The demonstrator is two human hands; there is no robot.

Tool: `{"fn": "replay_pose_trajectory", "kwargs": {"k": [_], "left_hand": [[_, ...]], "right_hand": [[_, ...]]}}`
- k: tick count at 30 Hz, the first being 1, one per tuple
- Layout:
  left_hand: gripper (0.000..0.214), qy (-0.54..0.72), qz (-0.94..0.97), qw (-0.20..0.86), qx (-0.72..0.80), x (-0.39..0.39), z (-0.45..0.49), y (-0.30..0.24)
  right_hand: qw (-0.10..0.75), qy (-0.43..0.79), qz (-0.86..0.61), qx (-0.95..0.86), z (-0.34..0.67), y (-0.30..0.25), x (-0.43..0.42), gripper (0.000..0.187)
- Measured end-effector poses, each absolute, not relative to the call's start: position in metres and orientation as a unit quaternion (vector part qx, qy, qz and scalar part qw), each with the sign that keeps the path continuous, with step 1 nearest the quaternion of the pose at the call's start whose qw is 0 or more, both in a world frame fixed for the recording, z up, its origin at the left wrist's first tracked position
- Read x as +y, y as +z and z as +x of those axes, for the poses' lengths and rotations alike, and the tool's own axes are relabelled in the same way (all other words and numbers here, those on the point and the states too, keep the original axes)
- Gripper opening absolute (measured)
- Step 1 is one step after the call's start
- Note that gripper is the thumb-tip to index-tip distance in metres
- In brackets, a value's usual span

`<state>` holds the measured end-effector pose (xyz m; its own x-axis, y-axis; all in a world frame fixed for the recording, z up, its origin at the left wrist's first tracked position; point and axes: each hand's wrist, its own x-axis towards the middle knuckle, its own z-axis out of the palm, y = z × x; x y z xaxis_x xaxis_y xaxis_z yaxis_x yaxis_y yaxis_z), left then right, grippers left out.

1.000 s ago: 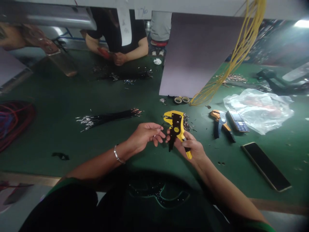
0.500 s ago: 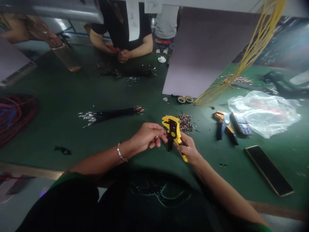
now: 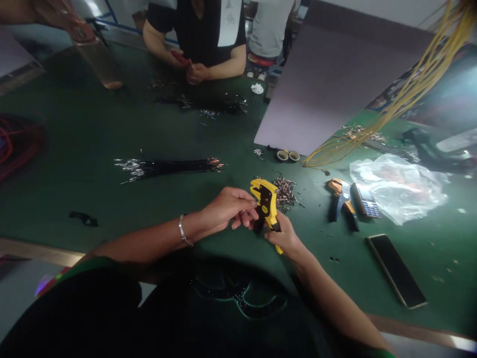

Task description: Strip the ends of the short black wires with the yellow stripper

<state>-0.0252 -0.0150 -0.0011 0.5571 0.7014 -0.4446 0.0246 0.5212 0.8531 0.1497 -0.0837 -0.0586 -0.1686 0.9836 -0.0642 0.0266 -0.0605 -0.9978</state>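
Note:
In the middle of the view, my right hand is wrapped round the handles of a yellow and black wire stripper, whose head points up and to the left. My left hand, with a bracelet on its wrist, is pinched right beside the stripper's jaws. What sits between those fingertips is too small to make out. A bundle of black wires lies beyond my left hand, pale at the left ends and coppery at the right. Just behind the tool is a heap of small cut pieces.
An orange and blue hand tool, a keypad phone, a smartphone and a clear plastic bag lie at the right. Yellow wires hang beside a grey panel. Across the green table a person holds a red tool.
The camera view has shifted and tilted a little. My right hand and the wire stripper sit slightly further left; my left hand remains pinched at the jaws.

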Motion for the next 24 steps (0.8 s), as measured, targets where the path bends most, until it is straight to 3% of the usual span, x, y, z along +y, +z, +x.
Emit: {"fn": "replay_pose_trajectory", "kwargs": {"k": [6,13,24], "left_hand": [[0.01,0.203,0.485,0.749,0.403,-0.018,-0.027,0.005],[0.01,0.197,0.548,0.706,0.404,-0.018,-0.026,0.007],[0.013,0.226,0.574,0.703,0.354,-0.013,-0.03,-0.008]], "right_hand": [[0.42,0.396,-0.513,-0.635,0.142,-0.046,-0.092,0.033],[0.414,0.12,-0.521,-0.736,0.141,-0.048,-0.097,0.058],[0.42,0.035,-0.511,-0.749,0.141,-0.049,-0.1,0.062]]}}
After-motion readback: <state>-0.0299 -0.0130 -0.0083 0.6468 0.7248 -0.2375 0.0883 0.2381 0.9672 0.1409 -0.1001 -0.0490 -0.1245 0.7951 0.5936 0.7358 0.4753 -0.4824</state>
